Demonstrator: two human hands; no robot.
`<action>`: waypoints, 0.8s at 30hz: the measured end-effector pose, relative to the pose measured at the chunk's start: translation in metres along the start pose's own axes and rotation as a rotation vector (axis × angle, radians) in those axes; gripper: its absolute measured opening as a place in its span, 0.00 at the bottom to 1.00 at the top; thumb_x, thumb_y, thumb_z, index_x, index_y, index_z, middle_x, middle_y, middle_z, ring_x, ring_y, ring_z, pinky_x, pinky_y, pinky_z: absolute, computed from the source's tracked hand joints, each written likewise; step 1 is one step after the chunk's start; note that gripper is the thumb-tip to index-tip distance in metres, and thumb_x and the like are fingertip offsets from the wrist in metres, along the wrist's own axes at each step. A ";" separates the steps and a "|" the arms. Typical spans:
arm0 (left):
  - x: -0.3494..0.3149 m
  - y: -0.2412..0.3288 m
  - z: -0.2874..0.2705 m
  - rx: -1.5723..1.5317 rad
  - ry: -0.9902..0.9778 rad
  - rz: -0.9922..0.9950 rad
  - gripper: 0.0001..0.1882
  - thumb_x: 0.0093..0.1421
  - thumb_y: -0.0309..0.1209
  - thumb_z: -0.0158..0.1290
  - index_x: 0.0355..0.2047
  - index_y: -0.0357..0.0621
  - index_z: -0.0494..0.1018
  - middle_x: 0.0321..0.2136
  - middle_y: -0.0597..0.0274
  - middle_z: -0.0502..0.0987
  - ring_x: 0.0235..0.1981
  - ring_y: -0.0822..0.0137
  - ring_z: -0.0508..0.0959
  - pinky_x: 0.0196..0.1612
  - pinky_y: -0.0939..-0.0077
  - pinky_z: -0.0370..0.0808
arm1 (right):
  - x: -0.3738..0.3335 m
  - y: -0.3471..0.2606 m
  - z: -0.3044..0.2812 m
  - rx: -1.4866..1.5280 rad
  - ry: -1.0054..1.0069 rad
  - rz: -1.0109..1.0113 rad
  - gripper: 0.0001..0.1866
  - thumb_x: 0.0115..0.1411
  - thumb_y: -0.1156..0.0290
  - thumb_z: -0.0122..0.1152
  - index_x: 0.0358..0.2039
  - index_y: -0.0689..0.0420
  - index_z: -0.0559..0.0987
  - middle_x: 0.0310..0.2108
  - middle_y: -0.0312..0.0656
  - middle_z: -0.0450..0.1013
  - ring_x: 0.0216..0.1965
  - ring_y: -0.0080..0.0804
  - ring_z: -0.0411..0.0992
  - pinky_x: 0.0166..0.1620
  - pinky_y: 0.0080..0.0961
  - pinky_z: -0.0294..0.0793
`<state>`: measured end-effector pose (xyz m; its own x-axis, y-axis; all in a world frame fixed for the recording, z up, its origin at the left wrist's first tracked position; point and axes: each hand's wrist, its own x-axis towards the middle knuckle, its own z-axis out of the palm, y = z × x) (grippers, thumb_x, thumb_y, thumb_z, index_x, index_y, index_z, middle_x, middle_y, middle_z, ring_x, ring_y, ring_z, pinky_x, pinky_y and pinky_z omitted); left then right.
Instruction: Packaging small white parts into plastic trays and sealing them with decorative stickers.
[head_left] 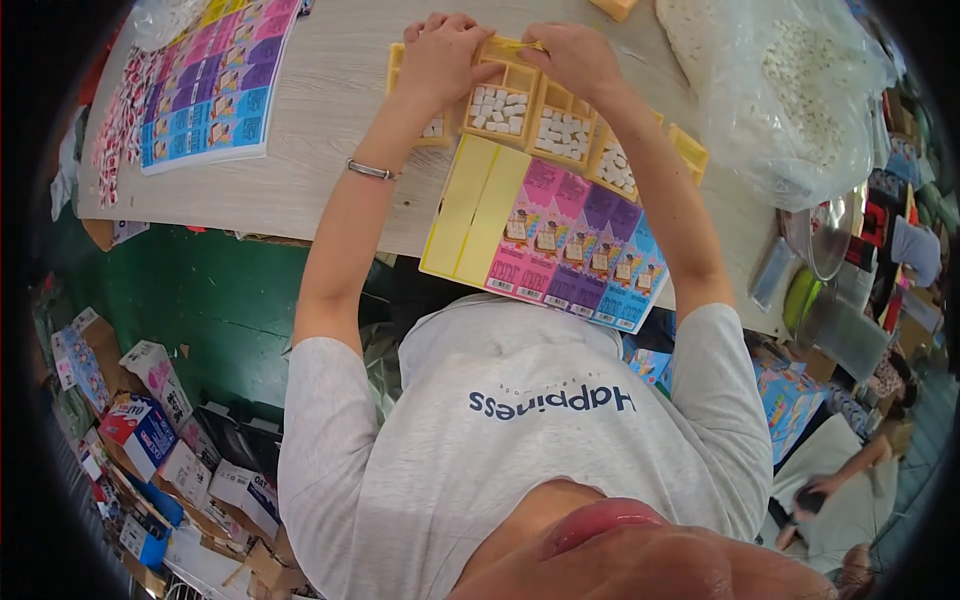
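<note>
Several small yellow plastic trays (533,113) stand in a row near the far side of the table, with small white block-shaped pieces (500,108) in their near compartments. My left hand (440,62) lies over the far part of the left trays, fingers spread and thumb stretched toward the right. Beside it, my right hand (574,60) pinches a thin yellow strip (518,44) at a tray's far edge; its fingertips are partly hidden. A printed sheet (470,210) with yellow, pink, purple and blue panels lies in front of the trays, overhanging the table's near edge.
A stack of similar printed sheets (215,85) lies at the left, beside many small red-and-white pieces (118,130). At the right sits a clear plastic bag (800,100) of white pieces. Cartons (140,430) crowd the floor at lower left. Another person's arm (850,470) shows at lower right.
</note>
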<state>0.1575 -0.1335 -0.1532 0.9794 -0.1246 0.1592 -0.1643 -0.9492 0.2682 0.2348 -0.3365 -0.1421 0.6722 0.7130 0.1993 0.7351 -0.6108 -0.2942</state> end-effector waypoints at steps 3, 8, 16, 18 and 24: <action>0.000 0.000 -0.004 0.010 0.011 -0.022 0.26 0.56 0.51 0.61 0.52 0.58 0.78 0.50 0.68 0.76 0.56 0.62 0.70 0.59 0.56 0.61 | 0.002 0.004 0.001 -0.032 -0.087 -0.001 0.13 0.59 0.55 0.59 0.34 0.51 0.82 0.32 0.44 0.79 0.37 0.46 0.77 0.39 0.42 0.76; -0.020 -0.015 -0.015 -0.143 0.352 -0.093 0.23 0.55 0.46 0.64 0.50 0.56 0.79 0.45 0.66 0.79 0.50 0.61 0.75 0.56 0.60 0.65 | 0.005 0.017 -0.006 0.488 0.038 0.357 0.12 0.63 0.59 0.60 0.39 0.51 0.85 0.21 0.39 0.75 0.22 0.29 0.71 0.30 0.29 0.70; -0.072 -0.043 -0.027 -0.182 0.272 -0.115 0.19 0.53 0.43 0.66 0.45 0.55 0.81 0.42 0.68 0.81 0.47 0.62 0.77 0.57 0.60 0.64 | 0.013 -0.010 -0.015 0.089 -0.050 0.229 0.15 0.59 0.54 0.65 0.38 0.50 0.85 0.22 0.39 0.76 0.26 0.32 0.75 0.33 0.31 0.73; -0.080 -0.049 -0.026 -0.141 0.256 -0.082 0.24 0.54 0.43 0.65 0.52 0.57 0.78 0.51 0.68 0.78 0.53 0.62 0.74 0.61 0.58 0.61 | 0.017 -0.007 -0.014 -0.037 -0.024 0.175 0.16 0.57 0.52 0.66 0.37 0.50 0.85 0.25 0.40 0.77 0.30 0.37 0.77 0.36 0.34 0.75; -0.094 -0.052 -0.015 -0.018 0.156 -0.009 0.39 0.61 0.54 0.55 0.69 0.57 0.59 0.68 0.68 0.61 0.67 0.61 0.61 0.69 0.58 0.51 | 0.017 -0.017 -0.029 -0.204 -0.160 0.223 0.15 0.54 0.51 0.67 0.35 0.46 0.86 0.33 0.41 0.79 0.39 0.42 0.78 0.42 0.39 0.76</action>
<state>0.0719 -0.0680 -0.1680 0.9509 -0.0684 0.3019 -0.1590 -0.9447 0.2868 0.2364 -0.3234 -0.1066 0.8077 0.5896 -0.0031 0.5853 -0.8023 -0.1174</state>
